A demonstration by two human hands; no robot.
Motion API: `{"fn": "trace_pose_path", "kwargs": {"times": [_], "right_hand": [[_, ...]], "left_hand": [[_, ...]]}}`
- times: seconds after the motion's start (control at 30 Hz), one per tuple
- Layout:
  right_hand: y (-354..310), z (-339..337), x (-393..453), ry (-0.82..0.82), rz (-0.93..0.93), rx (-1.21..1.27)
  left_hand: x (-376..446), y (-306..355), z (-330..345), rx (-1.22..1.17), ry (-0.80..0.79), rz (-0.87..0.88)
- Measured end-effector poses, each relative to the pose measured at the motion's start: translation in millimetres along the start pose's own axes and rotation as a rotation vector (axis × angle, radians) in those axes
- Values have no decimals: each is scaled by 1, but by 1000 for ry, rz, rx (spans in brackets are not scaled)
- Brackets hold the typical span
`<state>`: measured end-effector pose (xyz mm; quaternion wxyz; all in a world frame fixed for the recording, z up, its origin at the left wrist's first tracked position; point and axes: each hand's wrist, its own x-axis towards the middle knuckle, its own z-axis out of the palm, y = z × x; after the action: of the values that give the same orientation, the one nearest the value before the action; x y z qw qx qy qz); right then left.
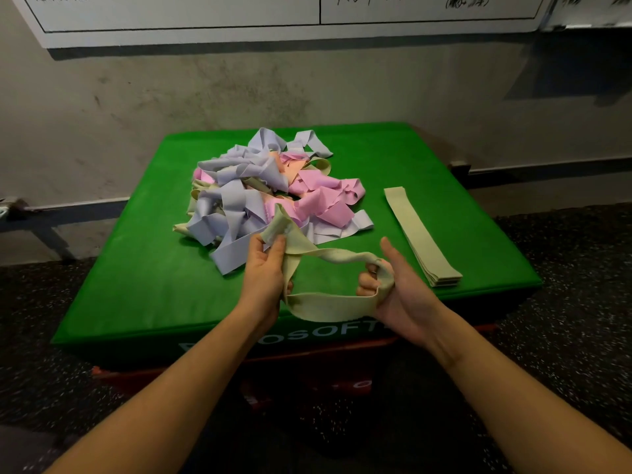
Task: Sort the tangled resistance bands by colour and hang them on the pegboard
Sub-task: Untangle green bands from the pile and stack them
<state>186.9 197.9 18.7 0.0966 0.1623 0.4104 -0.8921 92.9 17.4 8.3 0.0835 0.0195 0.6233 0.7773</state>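
A tangled heap of resistance bands (263, 189) in lilac, pink, peach and pale green lies on the green padded box (143, 278). I hold one pale green band (328, 307) as a twisted loop over the box's near edge. My left hand (265, 271) grips its left end just in front of the heap. My right hand (393, 285) has its fingers curled round the loop's right end, thumb pointing up. A flat stack of pale green bands (422, 237) lies on the box to the right.
The green box stands on a red box (342, 381) on dark speckled flooring (564, 302), against a grey wall (136, 107). A white board with handwriting (205, 15) hangs on the wall above. No pegboard is in view.
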Motion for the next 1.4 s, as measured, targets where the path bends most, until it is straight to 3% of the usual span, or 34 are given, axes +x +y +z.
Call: {"fn": "trace_pose_path", "kwargs": {"times": [0.13,0.37,0.43,0.6,0.67,0.8,0.93,1.07,1.13,1.23,1.3,1.4], "right_hand": [[5,-3,0,53,-42,-349],[1,-8,0,236,-124,-466],[0,-11,-2,186,-58,-523],[0,-17,-5,-137,175,-536],[1,-19,-5,-148,171,-546],[0,-24,0,58,-52,-700],[1,-24,-3,337,-432,-1121],[7,-27,-5,374,-750,-1298],[8,-28,-4,342,-782,-1287],[5,-26,-1,293,-676,-1163],[4,-26,2,299,-589,-1156],[5,-32,5,349,-606,-1158]], "left_hand": [[5,3,0,-141,37,5],[3,5,-4,-132,38,-15],[3,4,-4,-140,42,-8],[5,3,-4,-121,39,-26],[5,3,-3,-134,37,-32],[8,5,-5,-160,45,-35],[8,6,-5,-155,50,-61],[8,6,-4,-159,64,-70],[9,6,-4,-149,68,-79],[9,6,-4,-134,67,-76],[9,6,-4,-145,61,-76],[9,5,-4,-135,46,-92]]}}
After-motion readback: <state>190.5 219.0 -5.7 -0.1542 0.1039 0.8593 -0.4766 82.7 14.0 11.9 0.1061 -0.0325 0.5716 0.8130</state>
